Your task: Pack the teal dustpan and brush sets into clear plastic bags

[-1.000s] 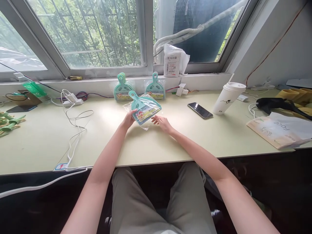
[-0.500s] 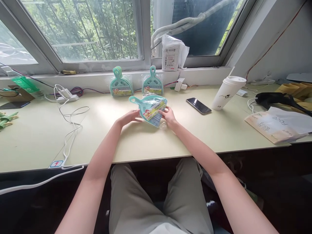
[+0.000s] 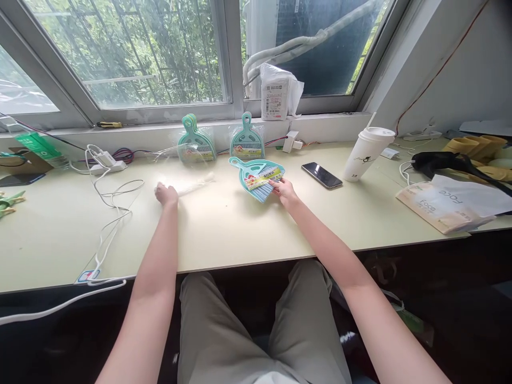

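Observation:
My right hand [image 3: 285,192] grips the right edge of a teal dustpan [image 3: 248,172] with a blue-striped brush and a colourful label, held just over the table, its handle pointing left. My left hand [image 3: 166,194] is closed round a clear plastic bag [image 3: 196,184] that trails to the right, blurred by motion. Behind, against the sill, several bagged teal dustpans [image 3: 197,144] lean together at the left, and another bagged dustpan [image 3: 247,141] leans beside them.
A black phone [image 3: 322,175] and a white cup with a straw [image 3: 366,154] stand to the right, near a tissue pack [image 3: 436,205]. White cables [image 3: 116,205] run down the table's left part. A wrapped box [image 3: 275,98] sits on the sill.
My left hand has moved left, pulling the clear bag off the dustpan. The dustpan is now unwrapped and slightly further right, still in my right hand.

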Demonstrator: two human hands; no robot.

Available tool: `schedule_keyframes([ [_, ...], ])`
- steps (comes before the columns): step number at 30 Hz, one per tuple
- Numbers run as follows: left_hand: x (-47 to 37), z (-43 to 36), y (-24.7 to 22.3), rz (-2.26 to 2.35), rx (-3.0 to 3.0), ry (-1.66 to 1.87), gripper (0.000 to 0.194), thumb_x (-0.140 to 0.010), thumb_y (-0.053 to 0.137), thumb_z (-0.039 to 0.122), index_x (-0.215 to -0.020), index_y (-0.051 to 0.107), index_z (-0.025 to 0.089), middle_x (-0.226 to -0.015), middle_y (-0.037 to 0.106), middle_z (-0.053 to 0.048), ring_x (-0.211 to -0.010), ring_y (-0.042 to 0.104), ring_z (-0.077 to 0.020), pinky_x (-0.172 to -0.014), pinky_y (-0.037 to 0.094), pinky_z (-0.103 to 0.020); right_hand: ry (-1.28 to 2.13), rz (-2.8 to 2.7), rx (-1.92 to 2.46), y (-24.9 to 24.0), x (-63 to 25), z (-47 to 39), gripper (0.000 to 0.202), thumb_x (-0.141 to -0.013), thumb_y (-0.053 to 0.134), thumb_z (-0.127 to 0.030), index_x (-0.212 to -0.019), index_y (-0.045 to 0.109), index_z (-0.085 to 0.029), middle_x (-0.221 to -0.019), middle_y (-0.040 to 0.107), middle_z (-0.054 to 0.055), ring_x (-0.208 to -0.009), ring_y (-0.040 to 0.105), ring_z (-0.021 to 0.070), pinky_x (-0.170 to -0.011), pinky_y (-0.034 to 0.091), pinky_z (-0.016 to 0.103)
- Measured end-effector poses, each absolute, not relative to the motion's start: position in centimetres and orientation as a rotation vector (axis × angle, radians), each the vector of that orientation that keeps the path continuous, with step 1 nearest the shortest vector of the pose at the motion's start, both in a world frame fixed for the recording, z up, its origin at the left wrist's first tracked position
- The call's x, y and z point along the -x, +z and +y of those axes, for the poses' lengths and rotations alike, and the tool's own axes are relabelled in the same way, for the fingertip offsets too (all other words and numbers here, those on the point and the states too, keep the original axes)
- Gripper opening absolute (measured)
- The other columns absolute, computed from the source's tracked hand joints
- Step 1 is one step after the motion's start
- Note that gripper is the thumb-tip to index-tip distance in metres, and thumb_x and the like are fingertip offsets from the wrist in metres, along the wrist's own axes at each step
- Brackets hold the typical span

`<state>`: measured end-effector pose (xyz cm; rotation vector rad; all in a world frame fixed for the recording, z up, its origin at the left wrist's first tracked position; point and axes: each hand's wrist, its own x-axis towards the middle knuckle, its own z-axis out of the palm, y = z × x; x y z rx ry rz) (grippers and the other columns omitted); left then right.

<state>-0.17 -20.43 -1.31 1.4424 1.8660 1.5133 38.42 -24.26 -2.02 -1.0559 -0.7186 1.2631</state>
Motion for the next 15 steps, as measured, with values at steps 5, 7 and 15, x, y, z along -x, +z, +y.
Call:
schedule_keyframes([
  [5, -4.2, -21.1, -0.2, 2.040, -1.469, 1.764, 0.046, -0.087, 0.053, 0.029, -0.131, 0.046, 0.017, -0.141, 0.046, -0.022, -0.136, 0.042, -0.0321, -0.107, 0.039, -0.054, 1.299, -0.735, 1.021, -2.1, -36.8, -25.0, 0.023, -0.077, 0.071, -0.006, -0.093, 0.061, -0.019, -0.092, 0.075, 0.003, -0.083, 0.073, 0.0149, -0.084, 0.062, 0.029],
  [7, -7.8, -20.9, -0.2, 1.643, -1.515, 1.525, 0.036, -0.092, 0.046, 0.037, -0.121, 0.055, 0.017, -0.122, 0.061, -0.017, -0.118, 0.057, -0.0284, -0.101, 0.046, -0.047, 1.322, -0.770, 0.997, -2.0, -35.8, -25.4, 0.020, -0.080, 0.069, -0.006, -0.094, 0.062, -0.018, -0.092, 0.075, 0.002, -0.080, 0.073, 0.0135, -0.082, 0.062, 0.027],
  [15, -13.0, -20.6, -3.7, 0.992, -1.192, 1.182, 0.046, -0.069, 0.075, 0.038, -0.109, 0.064, 0.017, -0.092, 0.069, -0.006, -0.082, 0.064, -0.0192, -0.079, 0.051, -0.033, 1.496, -1.025, 1.164, -1.4, -35.1, -25.9, 0.008, -0.091, 0.058, -0.014, -0.090, 0.065, -0.010, -0.076, 0.075, 0.009, -0.067, 0.073, 0.0154, -0.066, 0.062, 0.024],
])
